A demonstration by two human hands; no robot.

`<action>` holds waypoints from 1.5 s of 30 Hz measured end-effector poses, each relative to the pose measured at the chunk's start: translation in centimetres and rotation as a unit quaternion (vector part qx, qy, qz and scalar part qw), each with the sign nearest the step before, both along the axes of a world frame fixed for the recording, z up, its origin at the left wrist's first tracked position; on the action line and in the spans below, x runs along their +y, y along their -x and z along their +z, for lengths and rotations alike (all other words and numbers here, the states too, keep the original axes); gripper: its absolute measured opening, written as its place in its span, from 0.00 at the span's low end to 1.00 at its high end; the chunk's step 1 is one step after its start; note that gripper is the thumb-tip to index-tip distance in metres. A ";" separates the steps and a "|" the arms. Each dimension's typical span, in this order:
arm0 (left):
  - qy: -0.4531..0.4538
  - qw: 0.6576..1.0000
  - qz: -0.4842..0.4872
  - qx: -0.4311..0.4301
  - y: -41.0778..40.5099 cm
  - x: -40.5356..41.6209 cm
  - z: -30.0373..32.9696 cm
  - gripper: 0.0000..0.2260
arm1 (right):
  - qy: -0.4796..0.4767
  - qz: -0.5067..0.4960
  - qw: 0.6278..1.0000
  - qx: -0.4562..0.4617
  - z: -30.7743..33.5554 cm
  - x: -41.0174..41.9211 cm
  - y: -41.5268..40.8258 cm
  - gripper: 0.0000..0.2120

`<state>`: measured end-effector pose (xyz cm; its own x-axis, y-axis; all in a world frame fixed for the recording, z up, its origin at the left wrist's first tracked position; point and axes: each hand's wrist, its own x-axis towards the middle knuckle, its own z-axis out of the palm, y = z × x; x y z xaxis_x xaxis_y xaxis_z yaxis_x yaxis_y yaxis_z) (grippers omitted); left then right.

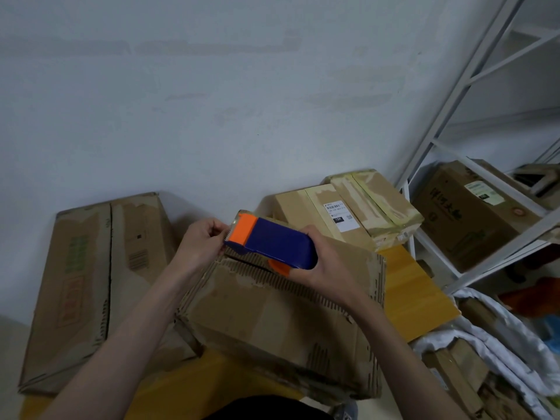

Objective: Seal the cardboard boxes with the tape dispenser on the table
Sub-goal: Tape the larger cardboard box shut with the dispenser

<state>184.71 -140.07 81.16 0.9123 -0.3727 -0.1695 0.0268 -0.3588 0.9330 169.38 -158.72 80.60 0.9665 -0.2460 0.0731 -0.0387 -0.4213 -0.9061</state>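
My right hand is clamped around the blue-and-orange tape dispenser, held just above the far edge of the worn cardboard box on the yellow table. My left hand pinches at the dispenser's toothed end, apparently freeing the tape end; the tape itself is too faint to confirm. Step in hand, I judge: starting a strip. Next move calls for anchoring it across the flap seam.

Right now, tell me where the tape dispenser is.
In the head view it is at centre: the tape dispenser is held above the near cardboard box, right hand gripping its body, left hand pinching at its orange front end.
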 end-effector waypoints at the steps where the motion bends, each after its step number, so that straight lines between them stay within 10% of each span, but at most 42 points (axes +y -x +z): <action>1: -0.002 1.000 -0.003 -0.001 0.0 0.1 -0.2 0.07 | 0.001 0.004 1.000 0.000 0.0 -0.1 0.2 0.25; 21: -0.010 0.984 -0.065 -0.168 2.8 -2.4 -0.7 0.07 | 0.059 -0.120 0.990 -0.033 -1.2 -4.1 4.2 0.25; 32: -0.112 0.947 -0.291 -0.081 14.8 -8.4 -1.4 0.59 | -0.024 -0.250 0.967 -0.050 -2.2 -8.8 7.5 0.28; 45: -0.149 0.935 -0.230 -0.224 19.2 -12.4 -5.8 0.67 | -0.025 -0.283 0.957 -0.053 -4.2 -8.5 7.3 0.28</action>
